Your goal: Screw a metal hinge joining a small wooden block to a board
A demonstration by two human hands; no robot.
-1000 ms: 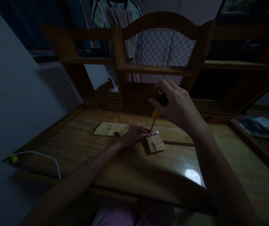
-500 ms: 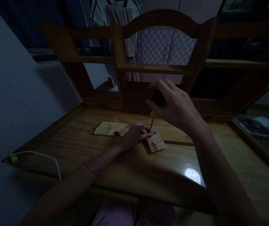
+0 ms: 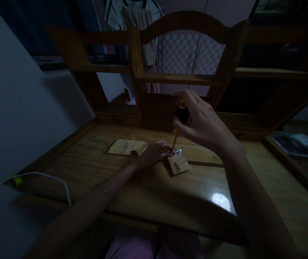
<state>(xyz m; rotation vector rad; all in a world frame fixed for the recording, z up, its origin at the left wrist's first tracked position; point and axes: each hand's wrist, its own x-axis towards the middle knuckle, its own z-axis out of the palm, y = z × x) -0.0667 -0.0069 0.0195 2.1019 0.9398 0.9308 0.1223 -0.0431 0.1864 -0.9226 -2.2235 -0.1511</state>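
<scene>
My right hand [image 3: 201,120] is closed round the black and yellow handle of a screwdriver [image 3: 181,112]. Its metal shaft points down, slightly tilted, with the tip at a small shiny metal piece [image 3: 177,151] on a square wooden block [image 3: 179,164]. What kind of metal fitting it is cannot be made out. My left hand [image 3: 155,154] pinches at the left end of that metal piece, close beside the screwdriver tip, and rests against the block's upper left edge. The block lies skewed on the wooden desk [image 3: 143,183]. The tip's exact contact is partly hidden by fingers.
A pale, worn wooden strip [image 3: 128,147] lies behind my left hand. A wooden shelf frame [image 3: 181,78] rises at the back. On the left a white cable [image 3: 48,176] curves over the desk edge; papers [image 3: 302,144] lie at the right.
My right hand has turned a little on the screwdriver, so a yellow part of the handle's top now shows. My left hand and the block have stayed nearly in place.
</scene>
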